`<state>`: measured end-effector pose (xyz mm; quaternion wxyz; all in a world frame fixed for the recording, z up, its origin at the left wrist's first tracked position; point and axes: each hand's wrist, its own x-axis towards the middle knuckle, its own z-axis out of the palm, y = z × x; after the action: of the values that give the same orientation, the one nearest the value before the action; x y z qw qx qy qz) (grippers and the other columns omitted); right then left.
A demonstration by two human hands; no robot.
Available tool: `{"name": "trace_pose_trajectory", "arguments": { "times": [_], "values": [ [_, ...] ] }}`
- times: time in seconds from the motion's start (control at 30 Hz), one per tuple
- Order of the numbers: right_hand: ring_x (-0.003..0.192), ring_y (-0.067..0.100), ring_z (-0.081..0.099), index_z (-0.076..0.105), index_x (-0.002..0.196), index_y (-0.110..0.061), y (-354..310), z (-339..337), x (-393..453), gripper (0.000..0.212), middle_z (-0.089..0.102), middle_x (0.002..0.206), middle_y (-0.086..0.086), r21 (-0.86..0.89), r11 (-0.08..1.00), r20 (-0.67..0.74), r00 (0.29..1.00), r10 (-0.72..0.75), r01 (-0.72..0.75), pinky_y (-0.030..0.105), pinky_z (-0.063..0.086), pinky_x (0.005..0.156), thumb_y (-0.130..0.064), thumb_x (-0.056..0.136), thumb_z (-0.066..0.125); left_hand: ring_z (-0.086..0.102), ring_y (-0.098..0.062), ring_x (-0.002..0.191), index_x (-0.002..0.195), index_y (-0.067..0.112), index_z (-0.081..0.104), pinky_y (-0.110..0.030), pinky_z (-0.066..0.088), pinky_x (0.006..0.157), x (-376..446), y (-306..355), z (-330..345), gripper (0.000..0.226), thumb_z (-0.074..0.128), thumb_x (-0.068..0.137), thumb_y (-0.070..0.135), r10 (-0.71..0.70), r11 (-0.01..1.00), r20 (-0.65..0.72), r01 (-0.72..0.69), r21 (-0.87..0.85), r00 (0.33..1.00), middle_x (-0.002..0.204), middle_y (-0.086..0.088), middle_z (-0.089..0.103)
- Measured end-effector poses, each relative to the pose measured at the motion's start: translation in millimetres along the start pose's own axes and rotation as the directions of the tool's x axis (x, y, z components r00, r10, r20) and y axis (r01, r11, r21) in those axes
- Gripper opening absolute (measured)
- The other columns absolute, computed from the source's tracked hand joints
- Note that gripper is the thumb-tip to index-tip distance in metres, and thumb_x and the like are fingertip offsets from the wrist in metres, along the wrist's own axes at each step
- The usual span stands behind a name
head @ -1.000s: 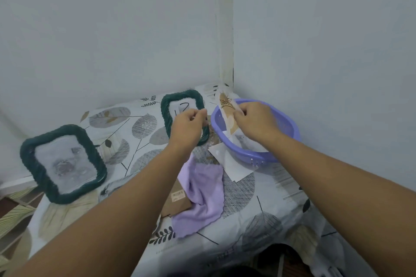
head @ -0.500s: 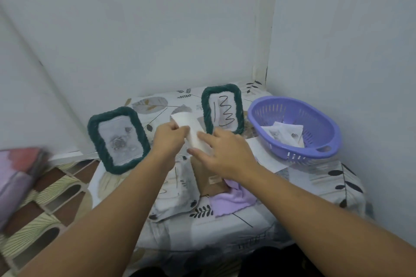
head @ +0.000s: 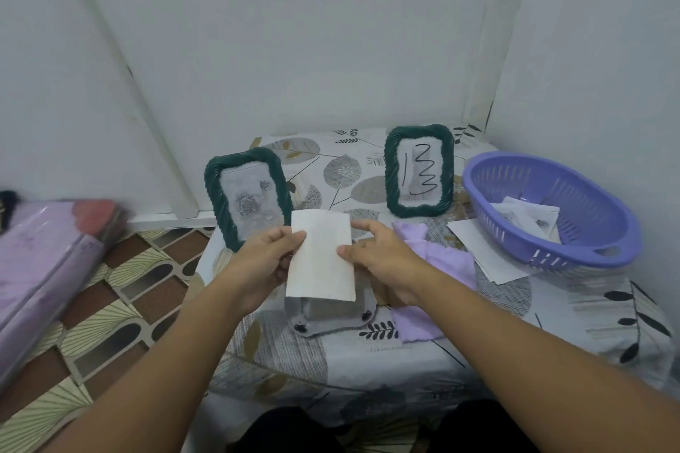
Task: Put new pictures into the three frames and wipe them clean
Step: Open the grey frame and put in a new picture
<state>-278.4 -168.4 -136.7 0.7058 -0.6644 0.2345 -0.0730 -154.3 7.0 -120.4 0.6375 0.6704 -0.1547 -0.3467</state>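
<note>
Both hands, left hand [head: 263, 261] and right hand [head: 382, 261], pinch a blank-backed picture [head: 321, 256] in their fingers above the face-down third frame [head: 331, 314] on the bench, probably ready to slide in.

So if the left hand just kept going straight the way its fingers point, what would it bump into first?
Probably the standing green frame with the rose picture, just beyond the left hand, which pinches the white paper. Depth is hard to judge from one view.
</note>
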Motion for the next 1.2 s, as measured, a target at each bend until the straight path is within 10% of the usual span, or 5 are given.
{"name": "trace_pose_trajectory", "arguments": {
  "times": [0.27, 1.2],
  "values": [
    [0.068, 0.007, 0.054, 0.059, 0.12, -0.025, 12.1, -3.6, 13.2, 0.037, 0.059, 0.076, -0.006, -0.572, 0.815, -0.065, 0.984, -0.165, 0.099, 0.024, 0.04, 0.062, -0.026, 0.088, 0.077, 0.064, -0.015, 0.063, 0.089, 0.008, 0.068, -0.033, 0.052, 0.064, 7.5, -35.6, -8.9, 0.022, 0.079, 0.089, 0.026, 0.157, 0.92, -0.215, -0.064, 0.388, 0.964, 0.073, -0.005, 0.074],
    [0.086, 0.019, 0.068, 0.061, 0.118, -0.021, 29.3, -5.7, 16.8, 0.039, 0.073, 0.087, 0.004, -0.666, 0.737, -0.066, 0.974, -0.215, 0.118, 0.035, 0.052, 0.081, -0.024, 0.084, 0.079, 0.062, -0.003, 0.075, 0.094, 0.028, 0.081, -0.01, 0.045, 0.069, 8.0, -73.3, -6.6, 0.014, 0.085, 0.08, 0.03, 0.486, 0.716, -0.217, -0.244, 0.654, 0.847, 0.078, 0.011, 0.07]
  ]
}}
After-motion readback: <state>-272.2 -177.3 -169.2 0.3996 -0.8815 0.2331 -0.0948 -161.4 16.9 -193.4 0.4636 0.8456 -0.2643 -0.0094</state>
